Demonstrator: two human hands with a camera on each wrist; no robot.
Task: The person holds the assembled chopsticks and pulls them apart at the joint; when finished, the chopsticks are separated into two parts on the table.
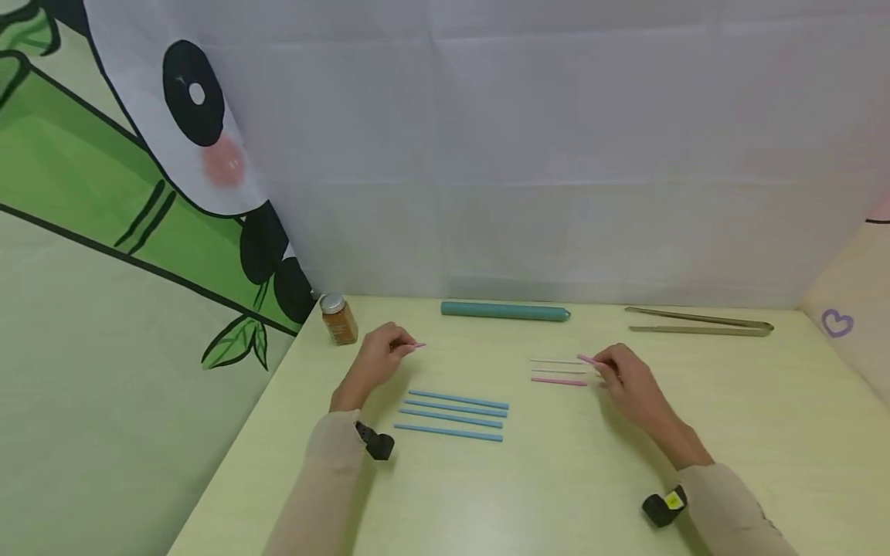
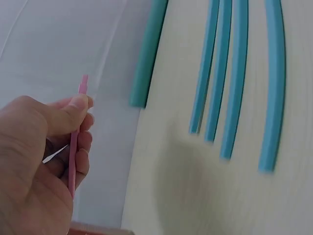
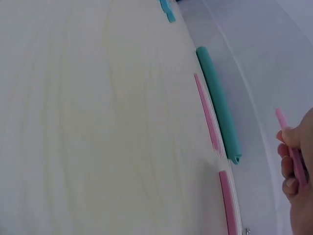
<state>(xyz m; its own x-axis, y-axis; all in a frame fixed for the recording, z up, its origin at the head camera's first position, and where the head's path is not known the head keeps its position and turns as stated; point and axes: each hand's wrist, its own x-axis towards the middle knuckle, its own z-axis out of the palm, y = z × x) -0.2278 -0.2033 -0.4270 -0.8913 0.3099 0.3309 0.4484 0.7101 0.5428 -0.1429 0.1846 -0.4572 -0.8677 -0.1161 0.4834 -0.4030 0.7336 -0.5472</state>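
Note:
My left hand [image 1: 378, 357] pinches a slim pink stick [image 2: 76, 147] between thumb and fingers, above the table's left part. The stick has a narrower tip. My right hand [image 1: 629, 378] holds another pink stick [image 3: 286, 132], its end poking out past the thumb. Just left of that hand, a pink stick [image 1: 559, 381] lies on the table beside thin pale sticks [image 1: 558, 361]. Several blue sticks [image 1: 452, 418] lie roughly parallel between the hands, nearer the front. In the right wrist view, a second pink strip [image 3: 227, 203] lies in line with the first.
A teal cylinder [image 1: 505, 311] with a small loop at one end lies along the back edge. Long metal tongs [image 1: 695, 330] rest at the back right. A small jar [image 1: 339, 320] with a silver lid stands at the back left. White cloth [image 1: 556, 154] hangs behind the table.

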